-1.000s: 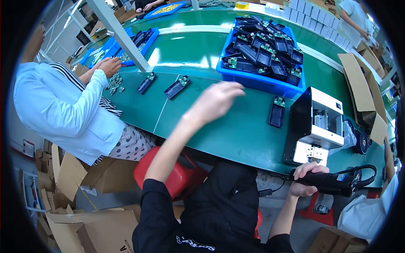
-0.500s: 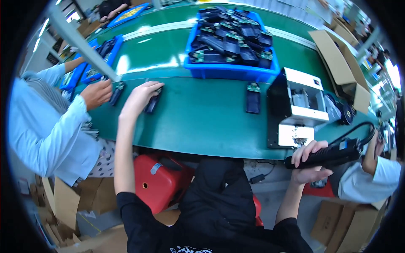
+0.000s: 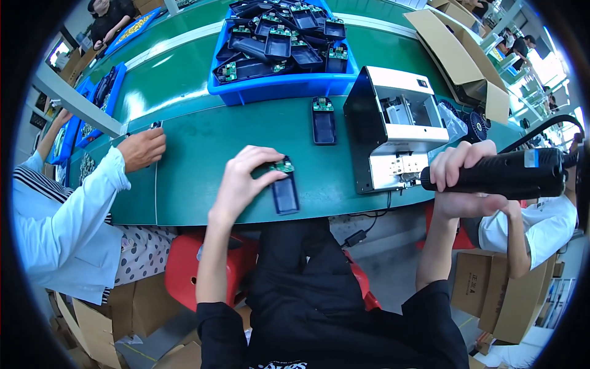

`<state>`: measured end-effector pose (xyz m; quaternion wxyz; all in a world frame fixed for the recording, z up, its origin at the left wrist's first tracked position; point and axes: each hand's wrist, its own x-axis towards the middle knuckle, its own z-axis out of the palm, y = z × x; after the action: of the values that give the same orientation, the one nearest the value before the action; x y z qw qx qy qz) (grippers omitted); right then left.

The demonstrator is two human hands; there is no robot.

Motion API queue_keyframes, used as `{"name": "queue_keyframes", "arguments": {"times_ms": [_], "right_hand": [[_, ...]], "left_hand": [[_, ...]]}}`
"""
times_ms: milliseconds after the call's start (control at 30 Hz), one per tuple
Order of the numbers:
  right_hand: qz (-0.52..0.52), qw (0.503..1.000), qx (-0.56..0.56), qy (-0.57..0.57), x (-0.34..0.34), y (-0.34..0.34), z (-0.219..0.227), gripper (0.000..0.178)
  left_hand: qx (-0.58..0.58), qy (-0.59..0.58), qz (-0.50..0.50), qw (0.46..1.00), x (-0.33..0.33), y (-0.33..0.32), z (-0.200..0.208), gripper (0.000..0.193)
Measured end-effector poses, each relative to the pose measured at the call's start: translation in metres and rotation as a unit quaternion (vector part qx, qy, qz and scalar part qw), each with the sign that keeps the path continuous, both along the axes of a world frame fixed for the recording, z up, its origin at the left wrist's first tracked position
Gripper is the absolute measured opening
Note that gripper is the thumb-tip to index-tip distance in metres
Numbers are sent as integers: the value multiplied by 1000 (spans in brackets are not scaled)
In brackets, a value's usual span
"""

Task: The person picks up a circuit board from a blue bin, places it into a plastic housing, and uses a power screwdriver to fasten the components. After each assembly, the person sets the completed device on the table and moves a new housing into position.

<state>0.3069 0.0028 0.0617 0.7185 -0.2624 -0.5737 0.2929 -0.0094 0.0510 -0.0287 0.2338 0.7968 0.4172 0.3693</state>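
Observation:
My left hand (image 3: 239, 180) pinches the board end of a dark plastic housing (image 3: 285, 195) with a small green circuit board, over the near part of the green table. In my right hand (image 3: 460, 175) is a thick black electric screwdriver (image 3: 522, 174), held sideways with the fingers wrapped round it. A cord leaves its right end, and its left end is by the front of a black-and-white screw feeder (image 3: 393, 132). A second such housing (image 3: 324, 126) lies on the table left of the feeder.
A blue bin (image 3: 276, 88) heaped with similar housings stands at the back. An open cardboard box (image 3: 455, 55) is beyond the feeder. At the left a co-worker's hand (image 3: 142, 149) works near more blue trays (image 3: 109, 101). Another person sits at the right. A red stool (image 3: 184, 264) is below.
My left hand has brought a housing from beside the co-worker rightward and nearer to me. The screwdriver stays in my right hand by the feeder. The whole view has shifted.

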Motion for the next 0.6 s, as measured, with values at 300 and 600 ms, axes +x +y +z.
{"name": "queue_keyframes", "arguments": {"times_ms": [300, 600], "right_hand": [[-22, 999, -39, -12, -3, 3, -12, 76], [73, 997, -32, 18, -9, -19, -21, 76]], "left_hand": [[-30, -61, -38, 997, 54, -27, -6, 29], [-61, -63, -106, 991, 71, -34, -11, 27]]}}
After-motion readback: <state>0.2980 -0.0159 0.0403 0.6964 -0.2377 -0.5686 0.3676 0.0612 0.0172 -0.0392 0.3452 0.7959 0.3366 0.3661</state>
